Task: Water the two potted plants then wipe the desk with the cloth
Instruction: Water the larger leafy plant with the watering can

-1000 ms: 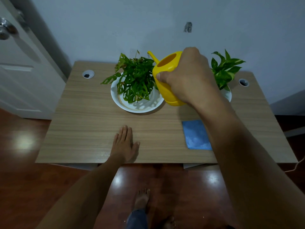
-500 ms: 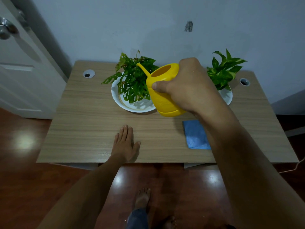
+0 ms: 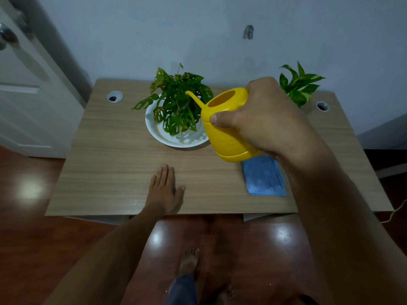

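Right hand (image 3: 262, 115) grips the can (image 3: 226, 130), spout over the left plant (image 3: 178, 106); no water visible, perhaps. Left hand (image 3: 164, 190) lies flat; cloth (image 3: 263, 176) untouched.

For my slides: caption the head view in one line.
Right hand tilts yellow plastic watering can toward holey-leaved plant; left hand flat on wooden desk.
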The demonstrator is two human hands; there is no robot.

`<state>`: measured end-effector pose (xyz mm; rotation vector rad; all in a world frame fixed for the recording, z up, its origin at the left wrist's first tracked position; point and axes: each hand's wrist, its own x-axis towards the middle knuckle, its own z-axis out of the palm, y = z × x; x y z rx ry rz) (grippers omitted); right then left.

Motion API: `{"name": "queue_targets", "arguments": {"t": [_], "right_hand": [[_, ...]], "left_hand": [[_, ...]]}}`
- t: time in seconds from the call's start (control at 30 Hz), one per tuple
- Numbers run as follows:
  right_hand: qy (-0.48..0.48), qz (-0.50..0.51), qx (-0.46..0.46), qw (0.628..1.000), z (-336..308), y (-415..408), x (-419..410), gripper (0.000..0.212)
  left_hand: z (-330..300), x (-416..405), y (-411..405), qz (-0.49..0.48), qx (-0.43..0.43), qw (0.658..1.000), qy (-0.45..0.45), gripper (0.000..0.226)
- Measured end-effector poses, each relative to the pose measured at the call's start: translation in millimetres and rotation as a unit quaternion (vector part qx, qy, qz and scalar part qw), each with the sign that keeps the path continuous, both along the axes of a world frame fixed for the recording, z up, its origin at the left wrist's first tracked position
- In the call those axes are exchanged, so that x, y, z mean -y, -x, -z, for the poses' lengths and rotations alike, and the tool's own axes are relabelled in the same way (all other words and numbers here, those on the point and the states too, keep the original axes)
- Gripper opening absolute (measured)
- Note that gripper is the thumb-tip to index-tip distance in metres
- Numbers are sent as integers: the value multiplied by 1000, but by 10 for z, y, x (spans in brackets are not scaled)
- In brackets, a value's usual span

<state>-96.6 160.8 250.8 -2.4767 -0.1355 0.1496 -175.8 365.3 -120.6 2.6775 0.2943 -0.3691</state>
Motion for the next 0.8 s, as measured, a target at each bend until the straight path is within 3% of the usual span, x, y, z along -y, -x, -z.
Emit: {"name": "queue_targets", "arguments": {"t": [0.43,0.67,0.8], "right_hand": [[-125,44,60,989,168,2,188,54],[-237,67,74,966,405,-67,308,48],[-303,71,82,947,603,-87,470,54]], "left_hand": [[-95,85,-81,6,7,1000,-11,84],[-206,414,-402,73,18,997,-4,94],[-280,672,-654,110,35,993,-1,85]]}}
